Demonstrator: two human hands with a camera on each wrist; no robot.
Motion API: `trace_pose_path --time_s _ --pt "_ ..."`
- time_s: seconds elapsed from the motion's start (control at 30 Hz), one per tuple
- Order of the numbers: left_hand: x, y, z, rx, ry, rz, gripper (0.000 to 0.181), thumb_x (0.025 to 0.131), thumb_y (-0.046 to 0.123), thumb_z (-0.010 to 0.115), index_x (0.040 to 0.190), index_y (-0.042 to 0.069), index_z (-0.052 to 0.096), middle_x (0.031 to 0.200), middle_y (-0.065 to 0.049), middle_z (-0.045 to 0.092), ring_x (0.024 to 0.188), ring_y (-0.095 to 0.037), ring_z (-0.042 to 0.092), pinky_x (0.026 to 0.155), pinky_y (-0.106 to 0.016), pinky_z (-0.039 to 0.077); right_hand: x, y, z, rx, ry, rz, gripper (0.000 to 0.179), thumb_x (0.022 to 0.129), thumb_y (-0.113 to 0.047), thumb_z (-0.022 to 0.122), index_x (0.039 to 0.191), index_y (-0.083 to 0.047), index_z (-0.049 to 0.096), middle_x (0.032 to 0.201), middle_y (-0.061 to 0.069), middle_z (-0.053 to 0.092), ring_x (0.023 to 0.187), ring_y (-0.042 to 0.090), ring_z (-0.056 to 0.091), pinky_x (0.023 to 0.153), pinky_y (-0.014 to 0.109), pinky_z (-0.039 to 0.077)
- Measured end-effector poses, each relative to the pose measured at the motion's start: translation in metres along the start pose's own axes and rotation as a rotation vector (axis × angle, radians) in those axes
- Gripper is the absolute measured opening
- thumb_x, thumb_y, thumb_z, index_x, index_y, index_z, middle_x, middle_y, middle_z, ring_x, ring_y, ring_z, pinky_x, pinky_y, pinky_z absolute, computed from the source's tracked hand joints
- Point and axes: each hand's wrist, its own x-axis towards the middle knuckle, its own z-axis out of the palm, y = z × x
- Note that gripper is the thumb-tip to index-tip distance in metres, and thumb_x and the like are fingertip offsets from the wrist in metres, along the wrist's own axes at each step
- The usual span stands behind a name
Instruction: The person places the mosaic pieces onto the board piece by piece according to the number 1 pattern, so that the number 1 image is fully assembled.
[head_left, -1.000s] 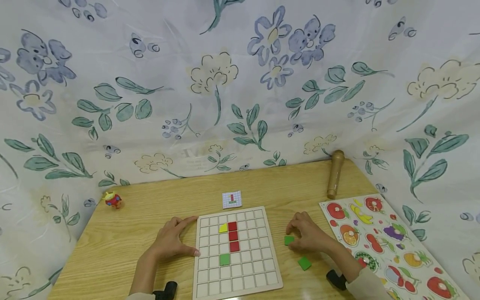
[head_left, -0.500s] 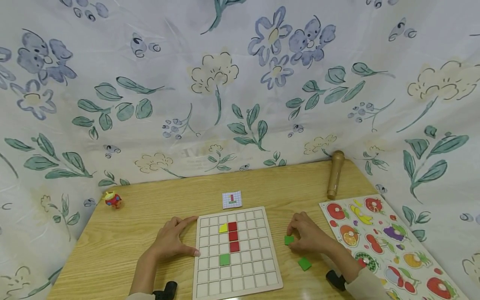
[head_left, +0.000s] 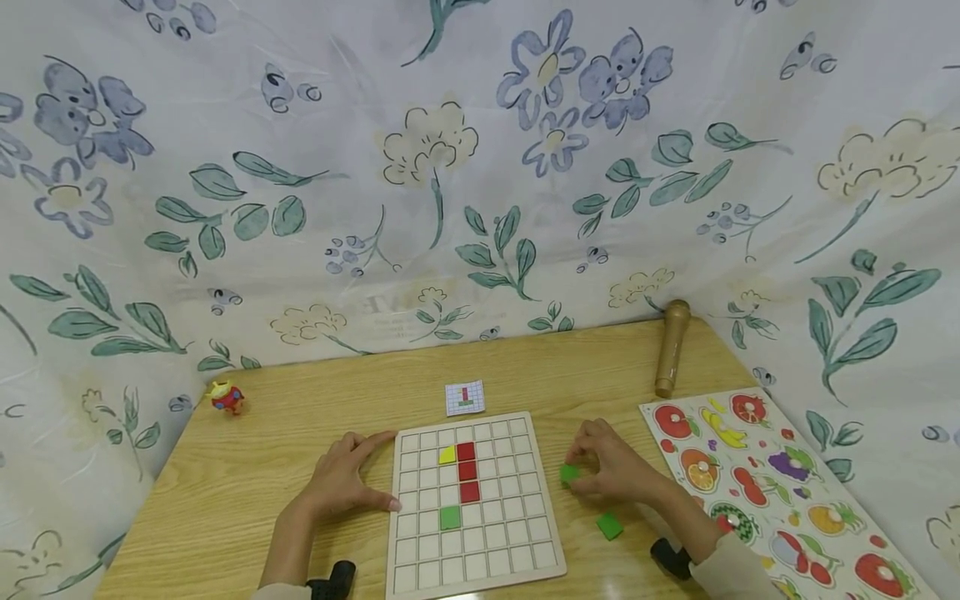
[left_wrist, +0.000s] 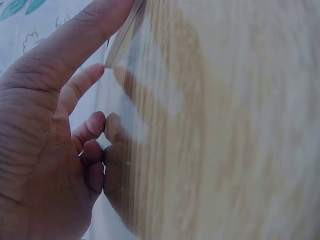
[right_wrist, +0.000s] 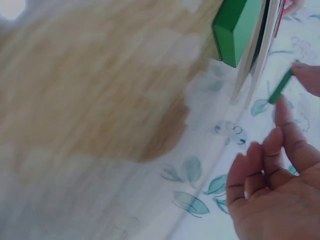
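Observation:
A wooden grid board (head_left: 517, 533) lies on the table, bearing a yellow piece with a cut corner (head_left: 447, 455), a column of three red square tiles (head_left: 468, 472) and one green tile (head_left: 450, 517). My left hand (head_left: 337, 479) rests at its left edge, index finger and thumb spread apart and touching the rim. To the right of the board, my right hand (head_left: 618, 467) pinches a green square tile (head_left: 570, 473) between thumb and index finger; the right wrist view shows this tile (right_wrist: 281, 86) raised off the tabletop. Another green tile (head_left: 610, 526) lies below that hand.
Behind the board sits a small printed pattern card (head_left: 464, 398). A fruit puzzle board (head_left: 731, 458) covers the right side of the table, with a wooden cylinder (head_left: 671, 348) behind it. At the far left stands a small toy figure (head_left: 226, 398). Floral cloth (head_left: 420, 275) hangs around the table.
My right hand has shifted slightly left towards the board and come up a little, carrying the green tile. The left hand stays where it was.

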Motion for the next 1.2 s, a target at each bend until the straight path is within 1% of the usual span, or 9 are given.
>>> trace_pose_path --time_s 0.13,0.27,0.43,0.67,0.8,0.93,1.07,1.2 --pt "0.002 0.001 0.000 -0.007 -0.002 -0.006 0.107 0.054 0.060 0.089 0.148 0.028 0.048 0.103 -0.002 0.044 0.091 -0.019 0.036 0.078 -0.037 0.028 0.001 -0.004 -0.001 0.069 0.013 -0.007 0.015 0.079 -0.015 0.081 0.088 -0.018 0.070 0.096 0.004 0.051 0.094 0.019 0.040 0.083 0.038 0.042" --pt "0.003 -0.001 0.000 -0.005 -0.002 -0.012 0.109 0.053 0.062 0.088 0.148 0.029 0.047 0.104 -0.002 0.043 0.091 -0.019 0.036 0.079 -0.037 0.028 0.002 -0.007 -0.002 0.104 0.027 -0.011 0.016 0.079 -0.014 0.082 0.088 -0.017 0.070 0.097 0.005 0.052 0.096 0.018 0.041 0.084 0.039 0.042" --pt "0.003 -0.002 0.001 -0.002 0.001 -0.005 0.108 0.053 0.062 0.089 0.148 0.028 0.048 0.104 -0.002 0.044 0.091 -0.019 0.037 0.078 -0.038 0.029 0.004 -0.008 -0.001 0.105 0.029 -0.030 0.016 0.079 -0.013 0.082 0.089 -0.017 0.070 0.098 0.002 0.053 0.097 0.014 0.040 0.085 0.041 0.042" --pt "0.002 -0.003 0.003 0.010 -0.001 -0.012 0.108 0.054 0.063 0.088 0.148 0.028 0.048 0.105 -0.002 0.045 0.093 -0.019 0.038 0.080 -0.038 0.030 0.010 -0.011 0.001 0.065 0.029 -0.054 0.017 0.079 -0.013 0.082 0.089 -0.020 0.070 0.097 0.004 0.054 0.097 0.011 0.042 0.085 0.041 0.043" --pt "0.001 -0.002 0.003 -0.001 0.000 -0.013 0.108 0.054 0.062 0.089 0.148 0.028 0.048 0.104 -0.002 0.045 0.093 -0.019 0.038 0.080 -0.038 0.030 0.014 -0.014 0.004 0.066 0.028 -0.061 0.017 0.078 -0.012 0.082 0.088 -0.020 0.070 0.096 0.002 0.054 0.098 0.012 0.042 0.086 0.043 0.043" --pt "0.000 -0.002 0.002 -0.007 0.002 -0.016 0.108 0.053 0.061 0.089 0.147 0.028 0.048 0.105 -0.002 0.045 0.093 -0.019 0.038 0.081 -0.038 0.030 0.017 -0.018 0.008 0.087 0.001 -0.045 0.017 0.077 -0.013 0.082 0.088 -0.019 0.070 0.097 0.001 0.052 0.101 0.013 0.042 0.088 0.042 0.042" --pt "0.000 -0.001 0.001 0.000 0.004 -0.015 0.108 0.053 0.060 0.090 0.147 0.028 0.048 0.105 -0.002 0.045 0.093 -0.019 0.038 0.081 -0.038 0.031 0.020 -0.022 0.012 0.083 -0.020 -0.039 0.017 0.076 -0.014 0.083 0.087 -0.018 0.070 0.097 0.001 0.052 0.102 0.014 0.041 0.089 0.038 0.040" --pt "0.001 0.000 0.001 0.007 0.001 -0.010 0.107 0.054 0.060 0.089 0.148 0.029 0.047 0.106 -0.002 0.046 0.094 -0.019 0.039 0.081 -0.038 0.031 0.023 -0.027 0.017 0.079 -0.033 -0.041 0.018 0.075 -0.013 0.083 0.087 -0.019 0.070 0.096 0.002 0.052 0.103 0.015 0.041 0.091 0.037 0.038"
